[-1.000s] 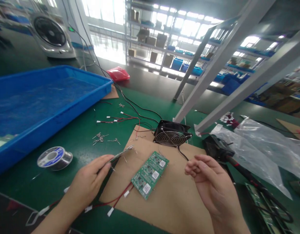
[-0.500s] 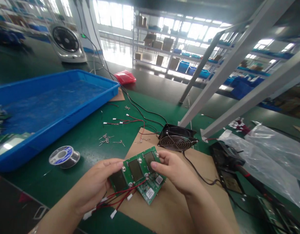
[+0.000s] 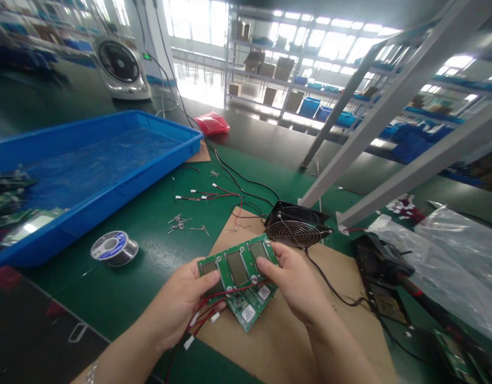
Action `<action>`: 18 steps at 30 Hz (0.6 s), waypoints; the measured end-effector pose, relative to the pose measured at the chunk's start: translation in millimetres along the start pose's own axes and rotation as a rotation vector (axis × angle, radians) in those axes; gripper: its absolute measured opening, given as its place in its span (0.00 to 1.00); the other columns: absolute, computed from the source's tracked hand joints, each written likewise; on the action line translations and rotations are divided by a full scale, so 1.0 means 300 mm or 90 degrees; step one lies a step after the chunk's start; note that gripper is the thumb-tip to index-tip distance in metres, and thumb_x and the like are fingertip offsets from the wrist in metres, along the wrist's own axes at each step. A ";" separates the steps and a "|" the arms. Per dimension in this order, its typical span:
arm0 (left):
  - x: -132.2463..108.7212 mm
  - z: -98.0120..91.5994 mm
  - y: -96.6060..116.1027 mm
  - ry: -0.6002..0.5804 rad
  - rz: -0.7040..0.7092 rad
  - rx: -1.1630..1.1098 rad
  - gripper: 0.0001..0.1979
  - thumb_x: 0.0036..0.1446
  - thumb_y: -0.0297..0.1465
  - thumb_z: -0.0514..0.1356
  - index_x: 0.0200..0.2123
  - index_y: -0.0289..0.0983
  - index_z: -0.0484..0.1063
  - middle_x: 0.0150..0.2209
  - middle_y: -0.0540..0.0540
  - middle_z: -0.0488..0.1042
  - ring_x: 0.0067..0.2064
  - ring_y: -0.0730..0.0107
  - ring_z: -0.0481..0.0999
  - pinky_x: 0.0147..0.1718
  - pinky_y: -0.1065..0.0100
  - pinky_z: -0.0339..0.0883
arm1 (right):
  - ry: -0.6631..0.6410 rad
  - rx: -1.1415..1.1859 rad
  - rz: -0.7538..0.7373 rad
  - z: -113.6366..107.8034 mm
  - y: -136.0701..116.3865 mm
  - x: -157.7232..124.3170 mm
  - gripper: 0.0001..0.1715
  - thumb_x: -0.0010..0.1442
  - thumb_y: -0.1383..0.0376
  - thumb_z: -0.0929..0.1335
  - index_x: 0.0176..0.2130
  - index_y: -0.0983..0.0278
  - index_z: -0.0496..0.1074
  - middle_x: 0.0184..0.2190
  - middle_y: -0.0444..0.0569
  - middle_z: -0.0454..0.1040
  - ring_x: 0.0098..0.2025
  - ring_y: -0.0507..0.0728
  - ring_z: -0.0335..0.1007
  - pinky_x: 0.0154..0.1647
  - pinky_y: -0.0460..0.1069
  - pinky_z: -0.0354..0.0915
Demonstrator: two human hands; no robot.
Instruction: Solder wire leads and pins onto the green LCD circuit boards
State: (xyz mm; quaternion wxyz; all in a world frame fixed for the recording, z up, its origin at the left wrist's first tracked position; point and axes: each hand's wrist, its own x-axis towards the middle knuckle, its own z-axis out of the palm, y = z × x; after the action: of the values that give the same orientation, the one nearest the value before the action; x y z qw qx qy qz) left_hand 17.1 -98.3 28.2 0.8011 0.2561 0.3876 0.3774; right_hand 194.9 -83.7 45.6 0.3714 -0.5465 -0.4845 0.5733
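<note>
A green circuit board (image 3: 238, 268) with several dark display windows is held between my two hands above a sheet of cardboard (image 3: 285, 341). My left hand (image 3: 185, 298) grips its left end, thumb on top. On the right end, the thumb of my right hand (image 3: 296, 277) presses near a display and the fingers curl behind. A second green board (image 3: 248, 308) with white labels shows below the first; whether it is fixed to it I cannot tell. Red and black wires with white connectors (image 3: 188, 341) hang by my left fingers.
Beyond the boards sits a black fan (image 3: 296, 224) with a wire guard. A solder spool (image 3: 114, 248) and a blue tray (image 3: 97, 194) holding boards are at left. Metal posts (image 3: 373, 128), a black tool (image 3: 379, 256) and clear plastic bags (image 3: 461, 266) stand or lie at right.
The view has shifted slightly. Both hands have lifted the board a little and tilted it; my left thumb lies further over its left display. Both hands keep their hold.
</note>
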 end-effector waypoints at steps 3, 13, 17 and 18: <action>-0.006 -0.004 0.003 -0.037 0.015 -0.003 0.14 0.49 0.29 0.61 0.41 0.33 0.69 0.34 0.43 0.75 0.29 0.69 0.73 0.27 0.70 0.64 | 0.007 -0.031 -0.013 -0.006 0.010 0.002 0.13 0.49 0.65 0.66 0.37 0.67 0.66 0.35 0.50 0.72 0.35 0.55 0.68 0.37 0.51 0.64; 0.016 -0.016 0.005 -0.006 0.082 0.078 0.11 0.51 0.28 0.59 0.39 0.31 0.68 0.32 0.44 0.76 0.36 0.62 0.74 0.41 0.59 0.64 | 0.021 -0.109 -0.035 0.003 0.025 0.013 0.10 0.49 0.63 0.64 0.31 0.68 0.69 0.29 0.50 0.73 0.32 0.57 0.68 0.35 0.52 0.63; 0.038 -0.020 -0.024 0.086 0.153 0.148 0.09 0.48 0.30 0.60 0.34 0.31 0.69 0.32 0.43 0.76 0.36 0.61 0.74 0.41 0.59 0.64 | 0.098 -0.171 -0.058 0.007 0.021 0.007 0.10 0.48 0.64 0.65 0.31 0.67 0.70 0.30 0.50 0.73 0.33 0.58 0.67 0.37 0.53 0.61; 0.043 -0.022 -0.031 0.103 0.169 0.161 0.09 0.48 0.30 0.60 0.34 0.31 0.69 0.32 0.44 0.76 0.36 0.61 0.73 0.40 0.59 0.64 | 0.109 -0.180 -0.064 0.009 0.021 0.005 0.10 0.48 0.64 0.65 0.31 0.67 0.70 0.30 0.49 0.73 0.33 0.58 0.67 0.37 0.52 0.61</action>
State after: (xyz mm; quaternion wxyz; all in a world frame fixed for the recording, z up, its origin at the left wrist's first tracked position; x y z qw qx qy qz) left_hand 21.0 -92.5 12.4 0.6720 0.3723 0.4581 0.4471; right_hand 192.5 -84.4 39.0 0.3592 -0.6151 -0.5537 0.4313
